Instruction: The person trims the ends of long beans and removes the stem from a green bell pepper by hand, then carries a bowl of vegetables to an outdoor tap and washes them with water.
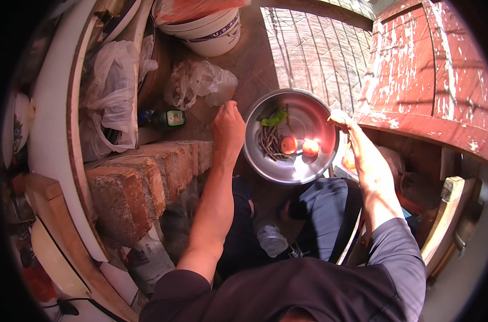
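Note:
A round stainless steel basin [292, 173] is in front of me, above my knees in the picture. Inside it lie a green pepper [274, 117], a heap of thin dark bean pods [269, 141] and two red tomatoes [289, 145], side by side. My right hand [341, 120] grips the basin's right rim. My left hand [229, 118] is just left of the basin, its fingers curled; whether it holds anything is hidden. A crumpled clear plastic bag [216, 80] lies on the floor beyond my left hand.
A white plastic bucket [211, 38] stands at the top. To the left are a low brick wall [147, 177], a green bottle [169, 118] and a shelf with plastic bags [115, 88]. A peeling red wooden door [409, 68] is at the upper right. A clear plastic container [272, 240] is between my legs.

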A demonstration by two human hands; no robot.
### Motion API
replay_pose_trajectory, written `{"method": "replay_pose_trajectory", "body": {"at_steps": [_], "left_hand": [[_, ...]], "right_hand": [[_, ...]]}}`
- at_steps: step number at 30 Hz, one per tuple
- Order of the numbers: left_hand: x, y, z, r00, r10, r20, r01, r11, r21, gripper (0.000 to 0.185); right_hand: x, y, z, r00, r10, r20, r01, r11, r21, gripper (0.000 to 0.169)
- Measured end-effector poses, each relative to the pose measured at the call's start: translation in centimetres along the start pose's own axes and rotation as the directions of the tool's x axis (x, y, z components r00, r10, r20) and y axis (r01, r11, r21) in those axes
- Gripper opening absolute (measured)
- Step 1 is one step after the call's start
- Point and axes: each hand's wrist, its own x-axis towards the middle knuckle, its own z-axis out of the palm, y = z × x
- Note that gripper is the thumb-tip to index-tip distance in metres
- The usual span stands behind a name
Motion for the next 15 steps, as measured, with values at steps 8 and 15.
{"method": "replay_pose_trajectory", "body": {"at_steps": [8,15], "left_hand": [[-11.3,1.4,-5.8,0.978,-0.209,-0.005,0.203,0.958,-0.204,0.018],[-21.6,10.3,-23.9,0.863,-0.431,0.262,0.490,0.841,-0.230,0.014]], "right_hand": [[-10.5,-0.5,-8.7,0.978,0.208,0.012,-0.190,0.864,0.467,0.008],[-24.6,-6.8,-9.3,0.916,0.394,0.071,-0.264,0.463,0.846,0.016]]}}
